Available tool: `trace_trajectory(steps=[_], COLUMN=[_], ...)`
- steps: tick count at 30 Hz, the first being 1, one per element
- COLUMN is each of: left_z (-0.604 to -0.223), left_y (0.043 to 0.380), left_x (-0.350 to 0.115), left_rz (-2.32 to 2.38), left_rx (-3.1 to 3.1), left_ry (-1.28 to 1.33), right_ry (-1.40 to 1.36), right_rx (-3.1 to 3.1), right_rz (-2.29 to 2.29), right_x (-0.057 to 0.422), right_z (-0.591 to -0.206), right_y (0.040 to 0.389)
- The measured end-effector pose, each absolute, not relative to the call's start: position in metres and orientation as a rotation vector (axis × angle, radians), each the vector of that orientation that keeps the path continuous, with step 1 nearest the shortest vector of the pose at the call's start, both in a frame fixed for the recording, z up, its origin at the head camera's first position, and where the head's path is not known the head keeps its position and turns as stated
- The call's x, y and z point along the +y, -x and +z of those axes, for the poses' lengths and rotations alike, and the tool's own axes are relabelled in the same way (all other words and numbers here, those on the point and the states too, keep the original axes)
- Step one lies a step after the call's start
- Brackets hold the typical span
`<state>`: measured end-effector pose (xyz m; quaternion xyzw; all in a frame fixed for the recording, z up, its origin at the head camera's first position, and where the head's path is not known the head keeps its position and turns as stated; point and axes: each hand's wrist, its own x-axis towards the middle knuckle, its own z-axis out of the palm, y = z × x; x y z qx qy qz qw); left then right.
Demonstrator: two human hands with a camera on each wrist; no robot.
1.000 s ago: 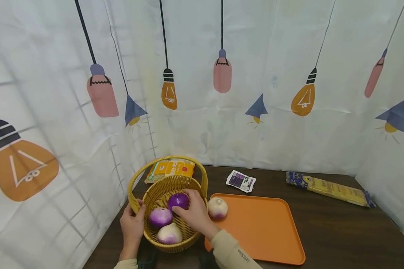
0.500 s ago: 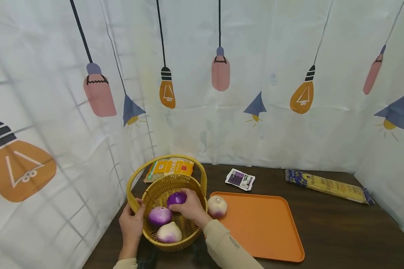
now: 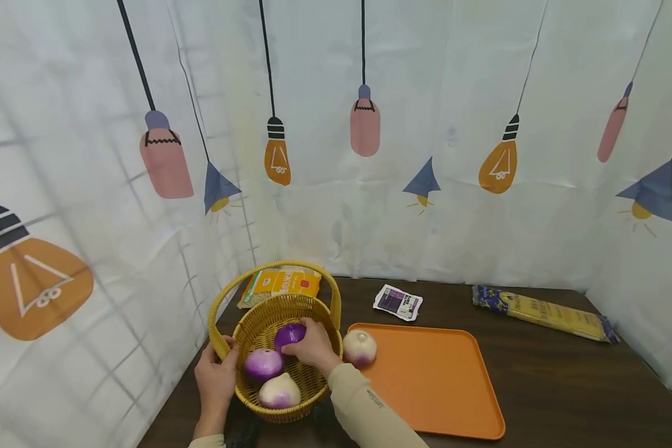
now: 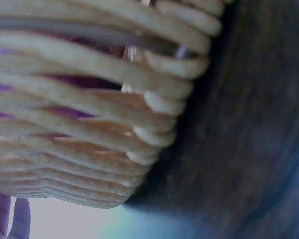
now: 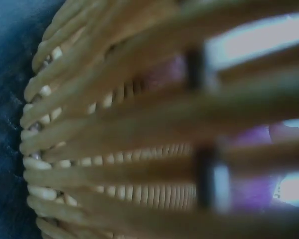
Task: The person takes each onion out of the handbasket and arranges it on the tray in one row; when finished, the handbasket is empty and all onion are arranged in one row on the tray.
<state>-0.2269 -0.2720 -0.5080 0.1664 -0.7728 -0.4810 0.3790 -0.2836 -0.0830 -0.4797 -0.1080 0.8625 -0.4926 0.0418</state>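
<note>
A yellow wicker basket (image 3: 243, 398) with a tall hoop handle stands on the table. My left hand (image 3: 215, 379) grips its left rim at the handle's base. In the left wrist view, fingertips (image 4: 20, 219) show beyond the woven wall. Inside the basket, my right hand (image 3: 313, 345) holds a dark purple onion (image 3: 287, 336) between thumb and fingers, its right side hidden. To the left of it lies a lighter purple onion (image 3: 263, 364), and nearer the front a white-and-purple onion (image 3: 280, 392). Through the weave, the right wrist view catches some purple onion skin (image 5: 251, 191).
An orange tray (image 3: 425, 379) lies right of the basket, with another white-and-purple onion (image 3: 360, 347) at its left edge. Toward the back are a yellow-and-clear food packet (image 3: 282, 283), a small purple-and-white pouch (image 3: 399, 302) and a long yellow-and-blue packet (image 3: 546, 313). A printed curtain encloses the table.
My right hand has closed farther round the dark purple onion, covering more of its right side, and the onion has shifted slightly left. My left hand stays on the basket rim.
</note>
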Motion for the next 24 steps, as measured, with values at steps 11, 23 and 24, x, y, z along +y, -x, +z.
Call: trace_trajectory(steps=[11, 23, 24], left_z=[-0.5072, -0.5103, -0.5104], left_y=[0.2265, 0.2287, 0.2285], left_x=[-0.2723, -0.2716, -0.2714], left_rz=[-1.223, -1.167, -1.161], left_rx=[-1.991, -1.963, -1.967], left_ry=[-0.415, -0.414, -0.418], right_ry=[0.354, 0.412, 0.408], right_rx=[2.682, 2.679, 2.683], right_rz=[-1.392, -1.362, -1.361], right_x=[-0.0839, -0.0841, -0.0843], right_z=[-0.4792, -0.4784, -0.4783], right_y=[0.2812, 0.2773, 0.2767])
